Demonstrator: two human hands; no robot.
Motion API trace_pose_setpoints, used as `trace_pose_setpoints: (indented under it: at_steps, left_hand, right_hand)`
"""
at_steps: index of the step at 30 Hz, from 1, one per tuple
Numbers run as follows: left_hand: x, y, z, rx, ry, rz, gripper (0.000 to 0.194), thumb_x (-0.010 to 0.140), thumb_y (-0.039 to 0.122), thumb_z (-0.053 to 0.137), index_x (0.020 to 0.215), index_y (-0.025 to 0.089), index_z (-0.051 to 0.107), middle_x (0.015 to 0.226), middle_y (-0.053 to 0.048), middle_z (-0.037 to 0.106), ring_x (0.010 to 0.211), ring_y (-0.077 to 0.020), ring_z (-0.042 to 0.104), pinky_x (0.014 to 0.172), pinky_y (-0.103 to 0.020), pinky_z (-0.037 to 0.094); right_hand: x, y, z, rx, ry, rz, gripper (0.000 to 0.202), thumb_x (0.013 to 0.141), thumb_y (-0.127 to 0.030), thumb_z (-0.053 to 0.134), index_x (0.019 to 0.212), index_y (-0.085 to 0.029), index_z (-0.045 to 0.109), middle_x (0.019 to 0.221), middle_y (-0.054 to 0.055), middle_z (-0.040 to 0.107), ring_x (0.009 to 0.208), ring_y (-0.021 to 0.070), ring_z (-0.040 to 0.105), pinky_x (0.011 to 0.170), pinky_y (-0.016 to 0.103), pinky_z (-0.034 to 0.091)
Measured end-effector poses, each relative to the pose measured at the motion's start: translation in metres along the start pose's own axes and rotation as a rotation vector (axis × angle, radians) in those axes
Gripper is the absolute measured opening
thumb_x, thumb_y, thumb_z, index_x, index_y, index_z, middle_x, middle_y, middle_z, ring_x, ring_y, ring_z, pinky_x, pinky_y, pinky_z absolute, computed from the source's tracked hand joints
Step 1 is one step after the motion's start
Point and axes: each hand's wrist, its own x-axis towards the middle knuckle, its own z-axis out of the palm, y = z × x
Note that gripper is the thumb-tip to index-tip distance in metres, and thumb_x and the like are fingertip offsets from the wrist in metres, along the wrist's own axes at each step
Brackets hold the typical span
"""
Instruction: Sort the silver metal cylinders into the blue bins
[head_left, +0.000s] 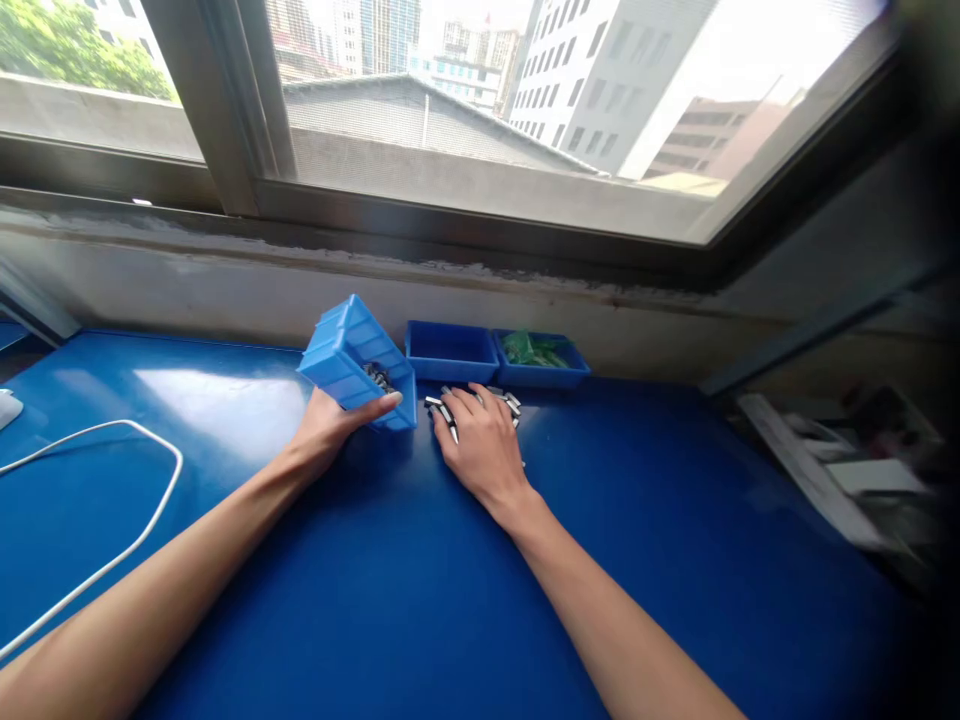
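Observation:
My left hand (341, 415) grips a light blue plastic bin (337, 345) by its lower side, thumb over the rim. The bin is tilted to the right, and small dark metallic pieces (381, 377) lie inside it. Over a loose pile of small silver and black metal parts (512, 404) on the blue table, my right hand (480, 430) rests palm down with its fingers spread. Some of the parts show beyond the fingertips and beside the thumb; the rest are hidden under the hand.
Against the wall stand a dark blue bin (451, 372) and another blue bin with green plastic pieces (536, 350). A white cable (161, 500) curves over the blue table (420, 600) at left. Blurred items sit on a shelf (817, 480) at right, and a window (480, 205) rises behind.

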Motion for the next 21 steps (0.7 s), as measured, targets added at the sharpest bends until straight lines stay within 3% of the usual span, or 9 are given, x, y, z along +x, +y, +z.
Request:
trace_pose_setpoints:
  at_steps: [4, 6, 9, 15, 21]
  left_hand:
    - [-0.001, 0.005, 0.003, 0.049, -0.066, 0.021, 0.049, 0.069, 0.040, 0.086, 0.109, 0.020, 0.066, 0.105, -0.006, 0.072, 0.094, -0.0239, 0.068, 0.084, -0.035, 0.056]
    - [-0.001, 0.008, 0.004, 0.089, -0.066, 0.027, 0.048, 0.069, 0.041, 0.086, 0.107, 0.019, 0.067, 0.102, -0.005, 0.072, 0.091, -0.0230, 0.067, 0.080, -0.034, 0.057]
    - [-0.001, 0.013, 0.004, 0.103, -0.059, 0.033, 0.046, 0.069, 0.044, 0.086, 0.101, 0.018, 0.068, 0.097, -0.005, 0.072, 0.085, -0.0213, 0.066, 0.076, -0.033, 0.057]
    - [-0.001, 0.019, 0.011, 0.134, -0.082, 0.103, 0.047, 0.063, 0.046, 0.090, 0.090, 0.016, 0.066, 0.086, -0.005, 0.070, 0.079, -0.0202, 0.066, 0.074, -0.032, 0.058]
    - [0.004, 0.016, 0.018, 0.116, -0.163, 0.165, 0.058, 0.057, 0.044, 0.093, 0.099, 0.015, 0.067, 0.098, -0.009, 0.073, 0.099, -0.0267, 0.069, 0.089, -0.037, 0.058]
  right_hand:
    - [0.001, 0.001, -0.004, -0.037, 0.046, 0.016, 0.040, 0.100, -0.031, 0.050, 0.133, -0.015, 0.065, 0.141, 0.013, 0.062, 0.138, 0.0363, 0.046, 0.111, 0.053, 0.040]
    - [0.002, 0.004, -0.007, -0.023, 0.013, -0.089, 0.039, 0.101, -0.029, 0.049, 0.135, -0.018, 0.064, 0.147, 0.011, 0.057, 0.141, 0.0339, 0.044, 0.112, 0.051, 0.040]
    - [0.002, 0.007, -0.008, 0.010, -0.055, -0.211, 0.036, 0.102, -0.029, 0.046, 0.128, -0.021, 0.069, 0.142, 0.007, 0.062, 0.141, 0.0320, 0.045, 0.113, 0.049, 0.039]
    - [0.002, 0.009, -0.001, 0.014, 0.027, -0.043, 0.039, 0.102, -0.032, 0.046, 0.128, -0.013, 0.069, 0.134, 0.011, 0.068, 0.137, 0.0352, 0.048, 0.111, 0.052, 0.040]
    - [0.002, 0.006, 0.000, 0.078, 0.044, -0.042, 0.042, 0.103, -0.028, 0.042, 0.134, -0.012, 0.064, 0.135, 0.012, 0.067, 0.133, 0.0314, 0.052, 0.111, 0.047, 0.041]
